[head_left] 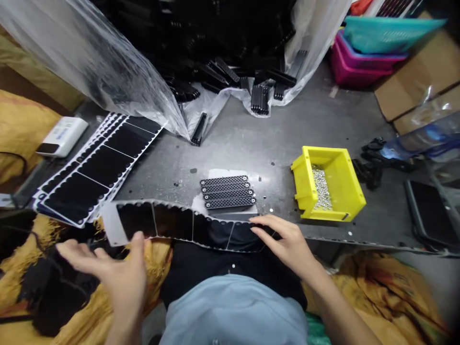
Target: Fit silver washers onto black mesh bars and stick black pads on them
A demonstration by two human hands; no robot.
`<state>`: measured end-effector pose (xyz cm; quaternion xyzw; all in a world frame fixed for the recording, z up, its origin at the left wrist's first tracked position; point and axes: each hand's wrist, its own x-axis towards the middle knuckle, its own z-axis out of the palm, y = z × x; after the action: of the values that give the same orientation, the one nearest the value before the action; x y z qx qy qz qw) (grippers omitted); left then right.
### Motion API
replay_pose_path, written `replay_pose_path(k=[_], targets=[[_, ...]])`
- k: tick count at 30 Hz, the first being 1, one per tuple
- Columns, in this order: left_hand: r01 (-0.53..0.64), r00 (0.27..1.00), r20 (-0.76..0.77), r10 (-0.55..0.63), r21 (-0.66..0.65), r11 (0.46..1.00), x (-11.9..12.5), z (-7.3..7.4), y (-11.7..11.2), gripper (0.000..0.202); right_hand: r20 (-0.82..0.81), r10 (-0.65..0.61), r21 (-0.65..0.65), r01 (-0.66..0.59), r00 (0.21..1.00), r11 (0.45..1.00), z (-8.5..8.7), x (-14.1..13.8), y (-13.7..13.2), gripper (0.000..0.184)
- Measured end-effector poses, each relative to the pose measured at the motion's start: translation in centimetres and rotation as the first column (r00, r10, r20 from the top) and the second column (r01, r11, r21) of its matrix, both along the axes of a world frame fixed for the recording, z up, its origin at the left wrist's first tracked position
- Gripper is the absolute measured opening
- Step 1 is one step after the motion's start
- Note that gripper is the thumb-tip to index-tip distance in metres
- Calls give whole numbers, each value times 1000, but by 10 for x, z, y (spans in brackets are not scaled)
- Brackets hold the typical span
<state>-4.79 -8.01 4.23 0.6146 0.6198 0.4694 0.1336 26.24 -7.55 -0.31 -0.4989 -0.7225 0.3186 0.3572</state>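
Observation:
A long strip of black stickers on a pale backing [176, 223] curves along the table's front edge, over my lap. My right hand [283, 237] pinches its right end between thumb and fingers. At the strip's left end, my left hand [111, 268] is open, palm up with fingers spread, its thumb tip close to the lower edge; whether they touch I cannot tell. Just beyond the strip, several black lattice plastic pieces [228, 192] lie side by side on a white pad [224, 172]. Small bright dots show at their ends.
Sticker sheets [111, 155] are stacked at the left beside a white device [63, 136]. A clear plastic bag [140, 62] spills black parts [260, 98] at the back. On the right are a yellow bin [347, 191] of small silvery pieces, a phone [433, 213] and plastic baskets [359, 62].

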Motion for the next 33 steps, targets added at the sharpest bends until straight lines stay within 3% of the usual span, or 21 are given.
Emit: replay_pose_path(k=[5, 8, 10, 12, 14, 15, 18, 20, 22, 26, 29, 33], targets=[[165, 954, -231, -191, -127, 978, 36, -20, 5, 54, 52, 37, 95, -42, 998, 995, -2, -5, 4, 21], [234, 888, -371, -272, -145, 961, 38, -30, 2, 54, 20, 134, 64, -135, 991, 989, 9, -1, -7, 21], [352, 820, -429, -380, -146, 924, 30, -29, -8, 39, -20, 236, -16, -236, 972, 972, 19, 8, -18, 19], [505, 731, -444, -518, -159, 848, 21, -22, -21, 19, -62, 346, -148, -351, 936, 925, 27, 18, -26, 13], [587, 661, -428, -616, -215, 780, 16, -13, -32, 17, -118, 398, -261, -415, 910, 872, 30, 25, -28, 15], [591, 650, -417, -635, -248, 767, 17, -9, -35, 18, -127, 376, -280, -397, 918, 874, 28, 27, -26, 18], [493, 734, -378, -564, -274, 825, 26, -7, -28, 16, 7, 148, -158, -145, 989, 977, 16, 26, -12, 20], [395, 817, -344, -463, -253, 883, 33, -12, -15, 16, 148, 42, -51, -35, 988, 998, 5, 22, -2, 14], [334, 853, -313, -417, -286, 898, 40, -19, 0, 14, 253, 33, -24, -28, 967, 999, -3, 17, 5, 12], [297, 849, -320, -421, -369, 880, 48, -25, 15, 13, 320, 39, -26, -32, 947, 999, -8, 13, 7, 10], [262, 856, -339, -391, -369, 892, 49, -27, 17, 11, 274, 45, -42, -34, 961, 999, -5, 14, 6, 11], [328, 882, -245, -403, -295, 897, 46, -31, 19, 14, 95, 36, 25, -38, 995, 999, 1, 12, 3, 7]])
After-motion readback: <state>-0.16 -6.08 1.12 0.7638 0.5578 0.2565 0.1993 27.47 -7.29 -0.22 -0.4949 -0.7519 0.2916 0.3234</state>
